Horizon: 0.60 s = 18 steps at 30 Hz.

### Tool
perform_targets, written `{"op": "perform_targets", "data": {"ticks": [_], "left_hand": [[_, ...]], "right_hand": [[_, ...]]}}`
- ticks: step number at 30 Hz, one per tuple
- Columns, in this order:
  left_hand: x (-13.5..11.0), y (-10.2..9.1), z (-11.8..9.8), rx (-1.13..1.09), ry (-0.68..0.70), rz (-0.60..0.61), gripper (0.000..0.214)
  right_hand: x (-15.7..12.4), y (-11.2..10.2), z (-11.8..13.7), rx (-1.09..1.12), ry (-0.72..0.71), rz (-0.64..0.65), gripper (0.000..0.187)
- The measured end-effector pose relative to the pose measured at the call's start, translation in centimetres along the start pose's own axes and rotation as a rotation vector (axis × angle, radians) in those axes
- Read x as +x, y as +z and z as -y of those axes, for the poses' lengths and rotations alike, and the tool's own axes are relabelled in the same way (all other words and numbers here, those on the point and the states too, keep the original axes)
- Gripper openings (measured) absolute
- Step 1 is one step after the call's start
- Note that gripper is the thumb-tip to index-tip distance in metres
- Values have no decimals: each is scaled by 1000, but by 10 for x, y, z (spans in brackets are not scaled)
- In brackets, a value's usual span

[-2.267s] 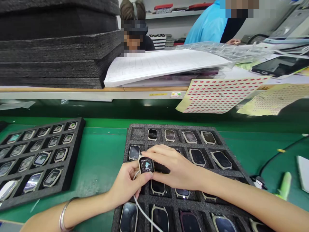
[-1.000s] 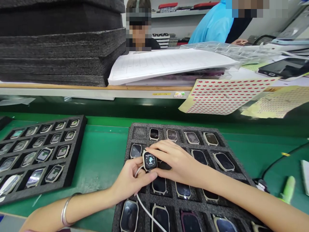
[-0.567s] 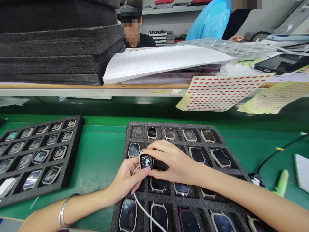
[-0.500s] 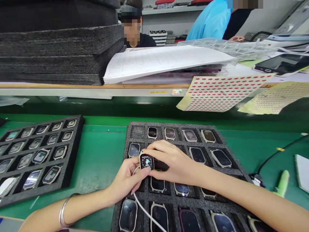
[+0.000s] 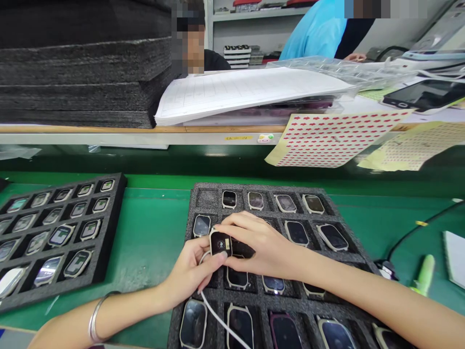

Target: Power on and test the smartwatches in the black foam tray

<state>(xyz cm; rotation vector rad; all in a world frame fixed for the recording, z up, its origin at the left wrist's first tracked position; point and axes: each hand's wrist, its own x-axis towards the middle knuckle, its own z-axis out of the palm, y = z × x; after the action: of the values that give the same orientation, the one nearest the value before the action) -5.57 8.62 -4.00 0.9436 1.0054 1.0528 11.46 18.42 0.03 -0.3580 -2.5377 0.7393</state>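
Note:
Between both hands, above the left part of a dark foam tray (image 5: 208,198), is a strapless smartwatch (image 5: 220,242) with a lit screen facing up. My left hand (image 5: 196,265) grips its lower left side, the thumb on the bottom edge. A white cable (image 5: 222,324) runs from behind those fingers down across the tray. My right hand (image 5: 254,242) is closed on the watch's top and right side with fingers and thumb. Several dark-screened watches (image 5: 297,233) sit in the tray's pockets around the hands, some hidden beneath them.
A second foam tray (image 5: 105,228) of watches lies at the left. Beyond stands a shelf with a foam stack (image 5: 80,82), papers (image 5: 254,92) and a phone (image 5: 428,94); sticker sheets (image 5: 337,140) hang down. A black cable (image 5: 407,232) lies right. Two people are behind.
The watch screen has gone from a bright dial to a darker display with a small pale yellow patch at its right. Both hands keep their hold. The seated person behind has shifted slightly left.

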Motion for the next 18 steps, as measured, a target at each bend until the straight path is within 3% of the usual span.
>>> {"op": "perform_targets", "data": {"ticks": [5,9,13,18], "left_hand": [[-1,-4,1,-53,30,67,27],[-1,-11,5,-139,36,216,26],[-2,-13,7,-144,31,233,27],[-1,-7,5,-101,80,171,29]], "right_hand": [[4,-7,-10,528,9,104,36],[6,3,-17,802,9,32,31],[8,12,-20,852,-18,-29,32],[8,4,-24,757,-45,39,35]]}}
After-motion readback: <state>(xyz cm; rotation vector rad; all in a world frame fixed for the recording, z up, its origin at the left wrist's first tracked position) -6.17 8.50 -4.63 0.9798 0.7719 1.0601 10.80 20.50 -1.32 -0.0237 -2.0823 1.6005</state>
